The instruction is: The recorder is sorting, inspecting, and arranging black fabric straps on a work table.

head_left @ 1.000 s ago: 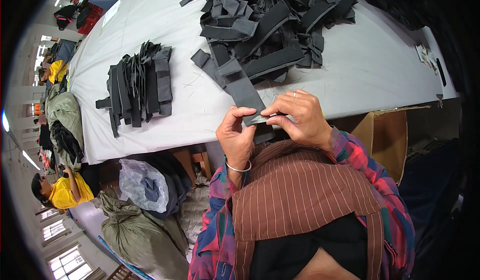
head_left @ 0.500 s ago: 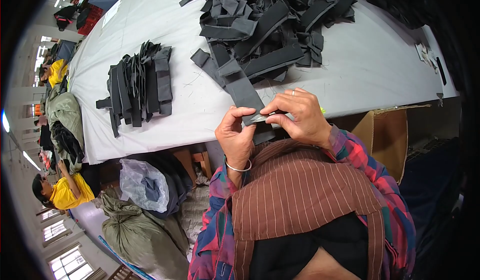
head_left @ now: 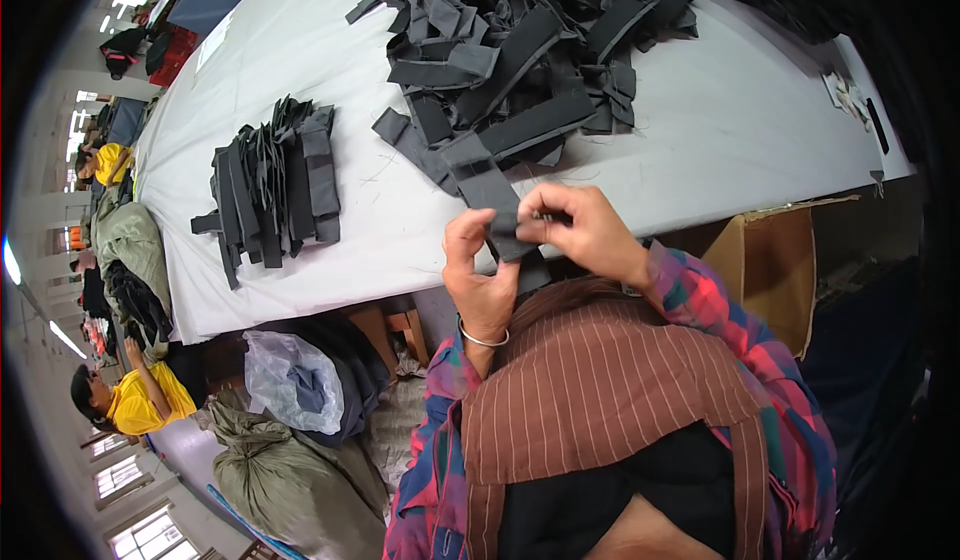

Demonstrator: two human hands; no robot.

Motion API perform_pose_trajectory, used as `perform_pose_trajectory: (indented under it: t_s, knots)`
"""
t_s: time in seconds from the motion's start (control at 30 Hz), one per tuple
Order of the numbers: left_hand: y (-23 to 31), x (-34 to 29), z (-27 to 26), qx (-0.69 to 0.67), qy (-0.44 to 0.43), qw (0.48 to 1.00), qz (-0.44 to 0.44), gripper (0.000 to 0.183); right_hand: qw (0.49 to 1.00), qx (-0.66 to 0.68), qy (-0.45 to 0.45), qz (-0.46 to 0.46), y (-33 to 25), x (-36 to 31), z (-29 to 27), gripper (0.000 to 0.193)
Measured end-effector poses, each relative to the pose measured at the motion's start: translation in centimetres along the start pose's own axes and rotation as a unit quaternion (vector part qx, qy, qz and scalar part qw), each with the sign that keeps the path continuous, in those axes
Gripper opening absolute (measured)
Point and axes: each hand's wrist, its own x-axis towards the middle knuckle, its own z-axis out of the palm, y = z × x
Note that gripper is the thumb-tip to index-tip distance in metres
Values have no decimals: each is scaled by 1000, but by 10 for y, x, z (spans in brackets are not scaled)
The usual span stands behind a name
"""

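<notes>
A dark grey fabric strip (head_left: 487, 186) reaches from the loose heap over the table's near edge to my hands. My left hand (head_left: 480, 275) pinches its near part between thumb and fingers. At the strip's right edge, my right hand (head_left: 590, 235) is closed with thumb and fingertips together. Something small and dark shows between those fingers, too unclear to name. The near end of the strip hangs in front of my apron. Beyond my hands lies a tangled heap of similar dark strips (head_left: 540, 45).
A neater bundle of dark strips (head_left: 275, 190) lies left on the white-covered table (head_left: 400, 250). A cardboard box (head_left: 775, 270) stands below the edge at right. Sacks (head_left: 290, 480) and a clear plastic bag (head_left: 290, 380) are at lower left. A person in yellow (head_left: 150, 400) is farther left.
The pale pointed tip seen at the strip between my hands no longer shows. My right hand has shifted slightly left and down, its fingers curled closer. The view has moved slightly.
</notes>
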Motion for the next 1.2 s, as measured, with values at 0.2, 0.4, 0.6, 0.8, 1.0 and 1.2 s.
perform_pose_trajectory:
  t_s: [0.2, 0.4, 0.6, 0.8, 1.0, 1.2]
  knots:
    - [-30, -4, -8, -195, -3, 965, -175, 27, 988, -98, 19, -120, 2, -14, 20, 20]
    - [8, 5, -9, -446, -44, 853, -267, 27, 971, -146, 84, -168, 3, -9, 13, 19]
    - [0, 2, -11, -386, -58, 879, -273, 23, 990, -98, 25, -101, -1, -15, 8, 15]
    - [8, 3, -10, -366, -26, 888, -276, 22, 996, 17, 59, 63, 18, -14, -10, 24]
    - [7, 2, -9, -359, -39, 891, -276, 26, 962, -169, 172, -129, 8, -8, 3, 19]
    - [9, 2, -9, -346, -47, 896, -273, 27, 899, -353, 185, -180, -5, -9, 1, 16]
